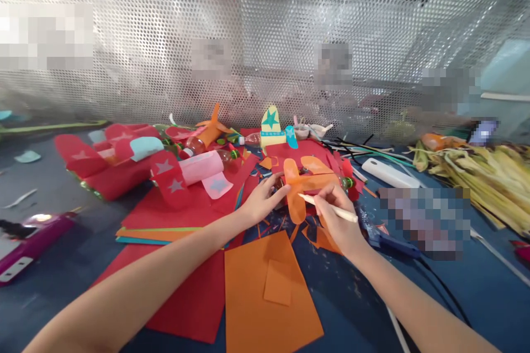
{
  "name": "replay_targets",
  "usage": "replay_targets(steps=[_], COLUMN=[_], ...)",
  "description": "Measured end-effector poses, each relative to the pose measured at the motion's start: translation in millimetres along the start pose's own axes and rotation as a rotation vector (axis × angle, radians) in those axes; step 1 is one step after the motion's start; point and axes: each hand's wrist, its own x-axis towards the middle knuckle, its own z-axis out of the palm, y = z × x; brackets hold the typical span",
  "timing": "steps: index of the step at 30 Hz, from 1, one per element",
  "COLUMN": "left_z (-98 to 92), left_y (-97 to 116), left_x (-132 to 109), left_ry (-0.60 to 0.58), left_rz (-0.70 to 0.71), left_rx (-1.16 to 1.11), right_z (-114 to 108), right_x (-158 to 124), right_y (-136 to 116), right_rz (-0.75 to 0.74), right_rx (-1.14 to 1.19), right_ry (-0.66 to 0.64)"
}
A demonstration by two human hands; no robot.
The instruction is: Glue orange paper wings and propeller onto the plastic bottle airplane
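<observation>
In the middle of the table is an orange paper-covered bottle plane (pixel 296 198) with rounded wings and a tail piece; a green cap shows at its right end. My left hand (pixel 263 198) grips its left end between thumb and fingers. Closed around a slim cream-white pen (pixel 345 214), my right hand (pixel 336 215) holds the tip against the lower orange wing. An orange felt-like sheet (pixel 252 309) lies in front of the hands, with a small orange rectangle (pixel 278 282) on top. Orange scraps (pixel 325 240) lie under my right hand.
Red sheets (pixel 186 298) and finished-looking paper planes (pixel 120 160) lie at the left, beside a purple device (pixel 37 242). Behind stands a yellow piece with a star (pixel 271 127). A blue-handled tool (pixel 389 242) with a cord, a white handle (pixel 389 172) and dried husks (pixel 480 176) are at right.
</observation>
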Motion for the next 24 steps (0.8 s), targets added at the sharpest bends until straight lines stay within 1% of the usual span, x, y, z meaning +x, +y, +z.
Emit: replay_targets(steps=[6, 11, 18, 24], left_z=[0.3, 1.6, 2.5, 3.9], left_y=[2.9, 2.6, -1.5, -5.5], left_x=[-0.4, 0.1, 0.3, 1.0], left_ry=[0.003, 0.001, 0.018, 0.021], left_rz=[-0.018, -0.009, 0.016, 0.019], left_rx=[-0.011, -0.033, -0.031, -0.058], right_z=[0.1, -1.4, -3.5, -0.9], right_x=[-4.4, -5.8, -5.8, -5.5], right_y=[5.5, 10.1, 10.8, 7.8], right_rz=[0.009, -0.014, -0.066, -0.052], right_rx=[-0.04, -0.037, -0.121, -0.14], right_ry=[-0.069, -0.092, -0.143, -0.163])
